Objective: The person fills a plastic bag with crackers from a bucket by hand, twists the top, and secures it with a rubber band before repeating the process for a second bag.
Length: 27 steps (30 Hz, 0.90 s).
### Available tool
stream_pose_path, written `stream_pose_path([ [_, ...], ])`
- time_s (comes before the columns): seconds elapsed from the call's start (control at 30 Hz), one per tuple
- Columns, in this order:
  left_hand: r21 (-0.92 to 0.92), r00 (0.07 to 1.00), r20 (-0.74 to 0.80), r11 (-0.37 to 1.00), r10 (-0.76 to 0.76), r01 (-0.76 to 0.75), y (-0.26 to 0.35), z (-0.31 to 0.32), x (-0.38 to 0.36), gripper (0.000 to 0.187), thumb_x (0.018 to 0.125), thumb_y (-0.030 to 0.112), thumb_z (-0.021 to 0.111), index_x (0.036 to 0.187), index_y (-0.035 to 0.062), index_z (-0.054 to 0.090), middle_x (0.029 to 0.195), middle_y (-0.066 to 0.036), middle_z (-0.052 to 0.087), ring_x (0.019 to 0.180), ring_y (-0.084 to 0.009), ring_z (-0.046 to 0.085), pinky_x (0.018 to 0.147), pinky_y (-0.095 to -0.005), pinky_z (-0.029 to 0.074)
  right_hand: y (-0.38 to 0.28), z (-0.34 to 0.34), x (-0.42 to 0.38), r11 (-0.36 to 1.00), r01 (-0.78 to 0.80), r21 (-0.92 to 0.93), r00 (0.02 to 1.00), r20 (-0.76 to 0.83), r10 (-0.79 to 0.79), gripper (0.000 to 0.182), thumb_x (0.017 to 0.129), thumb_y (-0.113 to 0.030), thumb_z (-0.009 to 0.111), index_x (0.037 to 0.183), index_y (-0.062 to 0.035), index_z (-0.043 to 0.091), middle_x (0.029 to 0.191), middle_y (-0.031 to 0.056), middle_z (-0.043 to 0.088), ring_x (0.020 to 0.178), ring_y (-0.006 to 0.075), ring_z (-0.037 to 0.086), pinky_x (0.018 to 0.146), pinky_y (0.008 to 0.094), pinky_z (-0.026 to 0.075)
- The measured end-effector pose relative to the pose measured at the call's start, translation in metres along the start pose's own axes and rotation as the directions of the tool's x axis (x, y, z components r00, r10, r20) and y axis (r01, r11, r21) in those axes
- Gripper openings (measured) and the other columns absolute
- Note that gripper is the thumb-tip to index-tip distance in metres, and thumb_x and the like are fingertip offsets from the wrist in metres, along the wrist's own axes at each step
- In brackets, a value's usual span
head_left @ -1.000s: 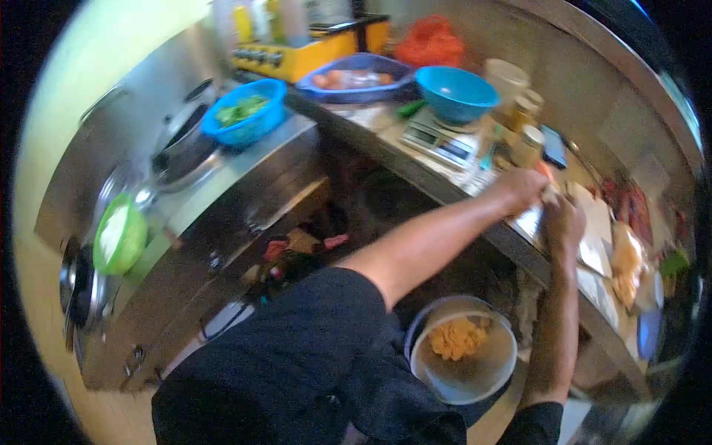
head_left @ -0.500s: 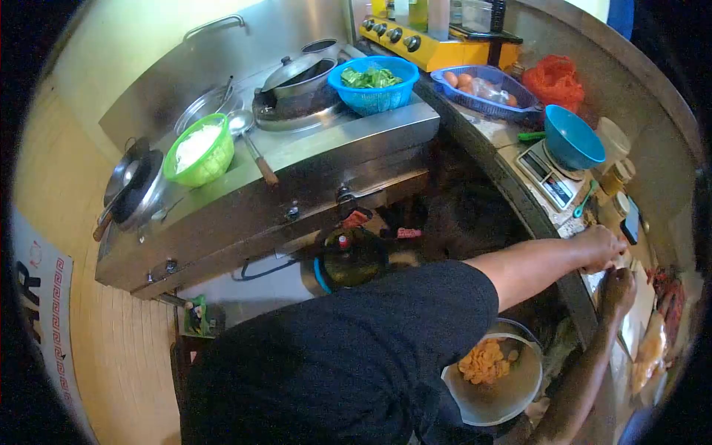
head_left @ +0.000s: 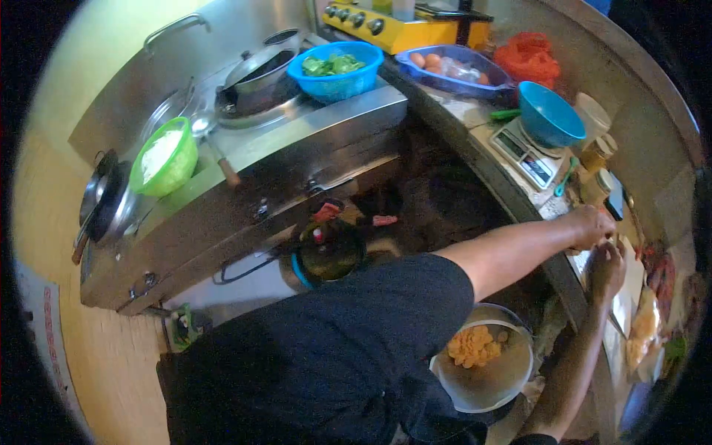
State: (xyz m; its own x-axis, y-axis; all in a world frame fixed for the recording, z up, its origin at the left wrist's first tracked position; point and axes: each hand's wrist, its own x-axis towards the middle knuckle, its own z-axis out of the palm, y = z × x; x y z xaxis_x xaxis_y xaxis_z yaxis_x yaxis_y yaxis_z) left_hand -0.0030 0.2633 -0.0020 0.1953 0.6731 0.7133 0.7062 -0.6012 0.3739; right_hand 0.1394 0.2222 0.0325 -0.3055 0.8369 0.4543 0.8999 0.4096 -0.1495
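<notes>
My left hand [head_left: 591,225] reaches across to a white cutting board [head_left: 633,282] on the counter at the right. My right hand [head_left: 607,271] comes up from below and meets it there. Both hands have their fingers curled close together over the board, almost touching each other. What they hold is too small and blurred to make out. Below the counter edge, next to my dark shirt, a pale bowl [head_left: 512,378] holds orange pieces [head_left: 471,345]. Pale and red food [head_left: 653,311] lies beyond the board.
A kitchen scale [head_left: 523,157] carries a teal bowl [head_left: 549,115]. Further back are a tray of eggs [head_left: 452,70], a red bag [head_left: 530,55] and a blue basket of greens [head_left: 337,70]. The steel stove [head_left: 297,156] bears a lidded wok [head_left: 256,74] and a green basket [head_left: 163,156]. A gas cylinder [head_left: 326,248] stands underneath.
The view has swung, bringing the stove fully into sight. Both hands have stayed together at the cutting board; the bowl of orange pieces remains below the counter.
</notes>
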Motion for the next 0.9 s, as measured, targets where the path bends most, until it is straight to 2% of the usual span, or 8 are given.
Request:
stream_pose_path([
  [0.17, -0.149, 0.997, 0.030, 0.986, 0.076, -0.071, -0.006, -0.001, 0.000, 0.020, 0.075, 0.020, 0.068, 0.092, 0.0104, 0.068, 0.096, -0.013, 0.066, 0.093, -0.0289, 0.062, 0.082, -0.0389, 0.049, -0.007, 0.004, 0.006, 0.975, -0.129, 0.182, 0.991, 0.050, 0.122, 0.020, 0.084, -0.010, 0.052, 0.097, -0.0058, 0.067, 0.107, 0.0146, 0.065, 0.096, 0.0302, 0.060, 0.082, 0.0381, 0.048],
  [0.2, 0.019, 0.992, 0.122, 1.000, 0.013, -0.016, 0.001, -0.008, 0.003, 0.021, 0.077, 0.023, 0.069, 0.094, 0.0111, 0.069, 0.095, -0.013, 0.066, 0.093, -0.0287, 0.062, 0.083, -0.0392, 0.050, 0.022, 0.029, 0.008, 0.999, 0.042, -0.016, 0.995, -0.090, -0.043, 0.017, 0.083, -0.011, 0.055, 0.094, -0.0065, 0.067, 0.101, 0.0165, 0.065, 0.092, 0.0322, 0.061, 0.080, 0.0400, 0.049],
  [0.23, -0.206, 0.997, 0.079, 0.979, 0.013, 0.004, 0.004, -0.016, -0.003, 0.023, 0.082, 0.026, 0.064, 0.098, 0.0101, 0.067, 0.096, -0.015, 0.065, 0.093, -0.0306, 0.062, 0.083, -0.0407, 0.050, 0.020, 0.023, 0.004, 0.998, 0.036, 0.048, 0.991, -0.128, -0.030, 0.013, 0.082, -0.021, 0.062, 0.087, -0.0088, 0.064, 0.094, 0.0151, 0.063, 0.090, 0.0325, 0.060, 0.080, 0.0417, 0.048],
  [0.27, -0.081, 0.999, 0.014, 0.995, -0.052, 0.053, 0.008, -0.015, -0.006, 0.026, 0.084, 0.027, 0.062, 0.101, 0.0080, 0.065, 0.097, -0.016, 0.064, 0.092, -0.0317, 0.062, 0.083, -0.0405, 0.050, 0.023, 0.021, 0.003, 0.959, 0.041, 0.282, 0.990, -0.141, -0.001, 0.015, 0.079, -0.022, 0.067, 0.084, -0.0081, 0.063, 0.095, 0.0147, 0.063, 0.091, 0.0323, 0.060, 0.080, 0.0413, 0.048],
  [0.4, -0.034, 0.998, -0.005, 0.998, 0.057, -0.057, 0.003, -0.017, -0.010, 0.032, 0.080, 0.027, 0.065, 0.103, 0.0050, 0.064, 0.102, -0.017, 0.063, 0.096, -0.0324, 0.061, 0.085, -0.0394, 0.050, 0.036, 0.032, 0.004, 0.928, 0.149, 0.340, 0.962, -0.267, -0.056, 0.014, 0.075, -0.016, 0.071, 0.084, -0.0068, 0.064, 0.090, 0.0127, 0.067, 0.083, 0.0308, 0.065, 0.072, 0.0384, 0.050],
  [0.57, -0.023, 0.993, -0.029, 0.993, 0.112, -0.113, 0.004, -0.017, -0.009, 0.031, 0.078, 0.028, 0.064, 0.101, 0.0069, 0.066, 0.104, -0.017, 0.063, 0.099, -0.0334, 0.060, 0.088, -0.0405, 0.048, 0.033, 0.025, 0.001, 0.927, 0.129, 0.352, 0.964, -0.263, -0.034, 0.013, 0.073, -0.015, 0.072, 0.078, -0.0071, 0.064, 0.088, 0.0133, 0.064, 0.085, 0.0330, 0.062, 0.075, 0.0394, 0.049],
  [0.67, -0.001, 0.994, 0.096, 0.999, 0.052, -0.052, 0.006, -0.023, -0.008, 0.028, 0.078, 0.027, 0.064, 0.096, 0.0060, 0.068, 0.097, -0.016, 0.065, 0.093, -0.0327, 0.062, 0.084, -0.0403, 0.050, 0.036, 0.024, 0.002, 0.936, 0.105, 0.335, 0.976, -0.215, -0.033, 0.016, 0.075, -0.016, 0.074, 0.083, -0.0039, 0.066, 0.083, 0.0100, 0.067, 0.076, 0.0206, 0.066, 0.070, 0.0321, 0.051],
  [0.9, 0.104, 0.999, 0.023, 0.994, 0.028, -0.030, 0.003, -0.021, -0.008, 0.019, 0.076, 0.023, 0.065, 0.085, 0.0059, 0.065, 0.085, -0.015, 0.064, 0.086, -0.0324, 0.062, 0.079, -0.0425, 0.050, 0.040, 0.025, 0.003, 0.849, 0.001, 0.529, 0.995, -0.081, 0.049, 0.018, 0.078, -0.016, 0.073, 0.085, -0.0006, 0.066, 0.092, 0.0103, 0.067, 0.081, 0.0161, 0.065, 0.071, 0.0286, 0.051],
])
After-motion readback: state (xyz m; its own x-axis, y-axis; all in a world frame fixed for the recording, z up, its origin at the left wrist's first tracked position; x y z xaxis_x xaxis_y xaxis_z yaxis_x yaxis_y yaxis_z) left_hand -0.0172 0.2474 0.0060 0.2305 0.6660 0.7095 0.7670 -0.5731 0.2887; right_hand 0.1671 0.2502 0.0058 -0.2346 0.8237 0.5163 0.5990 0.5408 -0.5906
